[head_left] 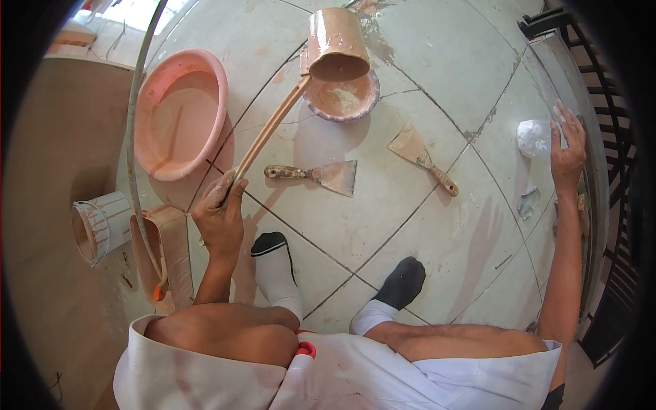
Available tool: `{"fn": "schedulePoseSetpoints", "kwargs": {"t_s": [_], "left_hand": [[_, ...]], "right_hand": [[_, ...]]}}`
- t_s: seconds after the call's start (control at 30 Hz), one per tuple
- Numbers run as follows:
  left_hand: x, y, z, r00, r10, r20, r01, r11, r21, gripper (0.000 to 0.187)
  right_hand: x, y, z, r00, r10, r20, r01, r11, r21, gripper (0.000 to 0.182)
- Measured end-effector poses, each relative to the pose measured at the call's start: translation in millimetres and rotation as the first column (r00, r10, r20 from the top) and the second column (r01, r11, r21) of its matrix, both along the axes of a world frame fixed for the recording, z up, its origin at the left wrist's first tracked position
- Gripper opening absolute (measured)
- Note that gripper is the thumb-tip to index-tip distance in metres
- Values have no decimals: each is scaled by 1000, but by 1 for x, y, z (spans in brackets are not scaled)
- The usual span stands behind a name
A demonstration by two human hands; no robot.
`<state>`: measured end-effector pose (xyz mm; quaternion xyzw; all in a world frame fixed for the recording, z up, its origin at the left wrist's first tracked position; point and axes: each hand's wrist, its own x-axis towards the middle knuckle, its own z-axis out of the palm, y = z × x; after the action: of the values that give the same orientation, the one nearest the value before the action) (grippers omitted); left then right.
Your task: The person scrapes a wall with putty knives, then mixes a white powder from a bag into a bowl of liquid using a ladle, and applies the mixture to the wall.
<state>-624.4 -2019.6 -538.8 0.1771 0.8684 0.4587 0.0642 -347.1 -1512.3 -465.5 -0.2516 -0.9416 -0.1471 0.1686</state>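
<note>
My left hand point(220, 222) is closed round the end of the long handle of a plaster-smeared dipper point(335, 34). The dipper's cup is tilted, its mouth facing me, and overlaps a small bowl point(342, 104) with pale residue inside. Far to the right, my right hand point(568, 152) has its fingers stretched out beside a white rounded lump point(533, 139), fingertips right at its edge. Between my hands two putty knives lie on the tiles: one putty knife point(324, 176) points right, the other putty knife point(420, 156) lies slanted with its handle towards me.
A pink basin point(220, 102) stands at the left behind a hanging hose point(133, 123). Nearer me are a stained white bucket point(109, 222) on its side and a brownish container point(178, 239). A crumpled scrap point(527, 203) lies right; a black metal grille point(615, 205) borders that side.
</note>
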Motion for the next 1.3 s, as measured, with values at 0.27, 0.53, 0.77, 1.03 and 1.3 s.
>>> {"fn": "schedulePoseSetpoints", "kwargs": {"t_s": [0.27, 0.53, 0.77, 1.03, 1.3], "left_hand": [[7, -5, -13, 997, 54, 56, -57, 997, 52, 24], [7, -3, -18, 998, 62, 16, -63, 995, 80, 23], [8, -2, -24, 997, 65, -40, -61, 993, 97, 22], [8, -1, -30, 996, 83, -44, -78, 992, 97, 23], [8, -2, -33, 995, 97, -16, -96, 992, 76, 25]], "right_hand": [[2, 0, 3, 999, 32, -6, -32, 999, 17, 29], [3, -4, 6, 999, 27, -24, -27, 999, 32, 25], [2, -5, 5, 999, 43, -22, -42, 998, 38, 24], [3, -3, 1, 998, 56, -10, -55, 998, 30, 25], [9, 6, -5, 1000, 12, 25, -12, 1000, 10, 29]]}}
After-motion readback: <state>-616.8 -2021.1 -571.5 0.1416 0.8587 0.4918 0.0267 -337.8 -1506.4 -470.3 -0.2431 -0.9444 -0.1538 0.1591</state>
